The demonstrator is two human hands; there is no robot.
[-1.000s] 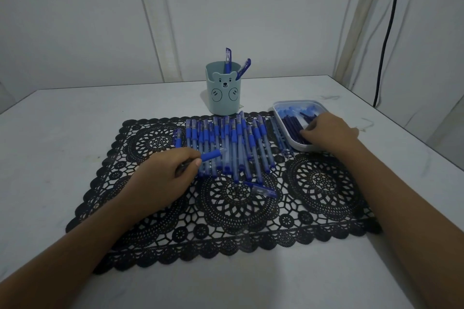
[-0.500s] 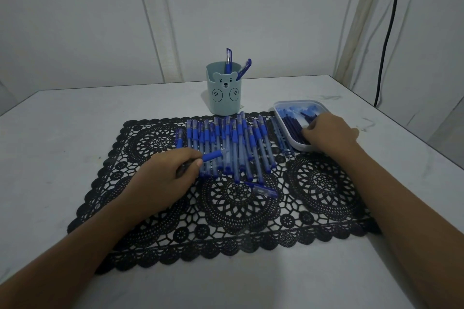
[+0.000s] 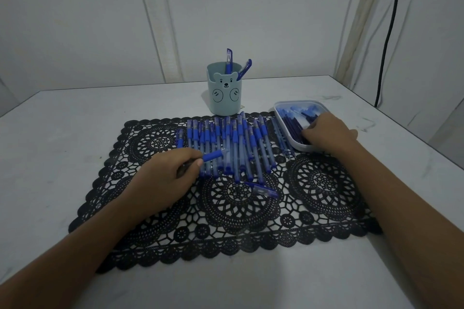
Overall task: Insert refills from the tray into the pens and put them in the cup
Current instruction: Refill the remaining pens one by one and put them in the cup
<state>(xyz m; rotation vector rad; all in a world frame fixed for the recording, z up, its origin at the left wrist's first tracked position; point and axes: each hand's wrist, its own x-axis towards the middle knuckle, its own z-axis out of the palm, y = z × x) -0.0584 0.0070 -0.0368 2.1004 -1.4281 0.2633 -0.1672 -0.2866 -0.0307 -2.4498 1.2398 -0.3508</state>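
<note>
The left hand (image 3: 165, 178) curls fingers and thumb round a pen (image 3: 213, 155). Its blue rubbery grip juts past the thumb, over the row of clear-barrelled pens (image 3: 233, 148) on the black lace mat (image 3: 238, 211). Beyond the fingers stands the smooth bear-faced cup (image 3: 224, 100). The right hand (image 3: 329, 134) lies in the white rounded tray (image 3: 296, 102), fingertips (image 3: 307, 132) bent onto the thin dark refills (image 3: 292, 124); whether they pinch one I cannot tell. Both hands sit much as they did half a second ago.

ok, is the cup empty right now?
No, two pens stand in the cup, their tops poking above its rim.
</note>
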